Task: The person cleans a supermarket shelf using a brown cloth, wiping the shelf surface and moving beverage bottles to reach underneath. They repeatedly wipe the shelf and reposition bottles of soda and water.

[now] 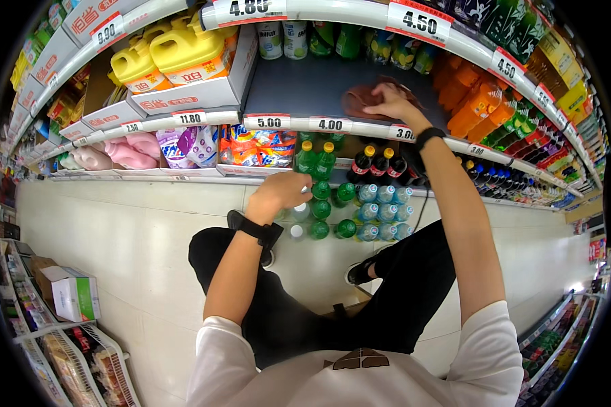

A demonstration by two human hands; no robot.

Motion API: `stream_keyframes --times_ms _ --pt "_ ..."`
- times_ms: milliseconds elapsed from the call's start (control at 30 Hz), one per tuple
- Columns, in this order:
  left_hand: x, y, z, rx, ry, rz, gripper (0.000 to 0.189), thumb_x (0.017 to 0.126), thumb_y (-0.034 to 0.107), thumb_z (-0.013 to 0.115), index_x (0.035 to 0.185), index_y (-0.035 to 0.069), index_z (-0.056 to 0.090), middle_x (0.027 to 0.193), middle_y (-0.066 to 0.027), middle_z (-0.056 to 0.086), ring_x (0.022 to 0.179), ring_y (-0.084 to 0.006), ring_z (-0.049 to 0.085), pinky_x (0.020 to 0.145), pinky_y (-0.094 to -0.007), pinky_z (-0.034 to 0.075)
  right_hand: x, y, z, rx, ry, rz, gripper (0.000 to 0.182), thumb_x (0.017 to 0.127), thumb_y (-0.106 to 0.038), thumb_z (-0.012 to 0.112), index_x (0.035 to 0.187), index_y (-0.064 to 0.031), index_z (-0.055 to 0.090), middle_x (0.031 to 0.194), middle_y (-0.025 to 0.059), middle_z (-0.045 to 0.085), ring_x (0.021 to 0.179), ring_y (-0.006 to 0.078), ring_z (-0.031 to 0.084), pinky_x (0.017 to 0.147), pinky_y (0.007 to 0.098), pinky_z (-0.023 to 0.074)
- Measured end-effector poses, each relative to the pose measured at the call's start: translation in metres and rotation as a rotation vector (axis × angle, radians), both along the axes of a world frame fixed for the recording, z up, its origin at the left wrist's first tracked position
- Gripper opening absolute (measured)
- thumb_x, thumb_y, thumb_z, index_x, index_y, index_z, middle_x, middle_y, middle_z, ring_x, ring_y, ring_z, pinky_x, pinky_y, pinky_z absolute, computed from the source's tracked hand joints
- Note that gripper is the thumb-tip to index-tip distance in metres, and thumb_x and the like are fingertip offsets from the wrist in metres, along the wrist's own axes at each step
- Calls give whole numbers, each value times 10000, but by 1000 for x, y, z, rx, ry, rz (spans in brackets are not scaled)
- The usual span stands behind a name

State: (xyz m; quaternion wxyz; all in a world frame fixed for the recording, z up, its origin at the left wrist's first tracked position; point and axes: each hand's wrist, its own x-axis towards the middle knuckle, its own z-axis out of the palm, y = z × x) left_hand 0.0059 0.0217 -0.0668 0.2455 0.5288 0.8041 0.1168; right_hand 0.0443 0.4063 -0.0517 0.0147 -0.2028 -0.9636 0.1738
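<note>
My right hand (389,103) presses a brown cloth (357,100) onto the dark grey shelf board (290,84), fingers bent over it. Lower down, my left hand (279,194) is curled above the floor, beside bottles with white caps (300,211). One white cap shows by its fingertips; whether they grip it is hidden. To the right of that hand stand green bottles (320,209) in rows on the floor. Beyond these are several clear bottles with pale blue labels (386,211).
Yellow detergent jugs (188,53) sit in a carton left of the shelf board. Orange soda bottles (481,109) stand to its right. Cola bottles (370,164) and detergent bags (258,147) occupy the bottom shelf. A black cable (423,206) hangs near my right knee.
</note>
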Motion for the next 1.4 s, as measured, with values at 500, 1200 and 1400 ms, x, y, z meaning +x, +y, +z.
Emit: stream_keyframes --times_ms 500,1200,1400 --pt "-1 -5 -2 5 3 0 360 892 371 626 1148 118 637 1034 -173 693 981 -356 651 854 -438 506 -135 -205 2 -85 214 192 408 743 -379 792 1065 -184 633 1341 78 503 1337 417 361 1111 519 313" --pt "2 0 8 -34 -45 0 366 890 334 651 1161 88 644 1016 -172 697 967 -329 664 839 -405 511 84 88 -21 85 123 -215 570 754 -558 754 1159 -177 625 1343 115 493 1284 348 435 1106 452 306" --pt "1 -10 12 -28 -20 -1 354 896 328 639 1163 96 644 1024 -174 695 964 -332 664 836 -407 513 73 74 -22 97 105 -278 683 695 -634 751 1184 -176 616 1348 120 481 1300 391 396 1105 509 277"
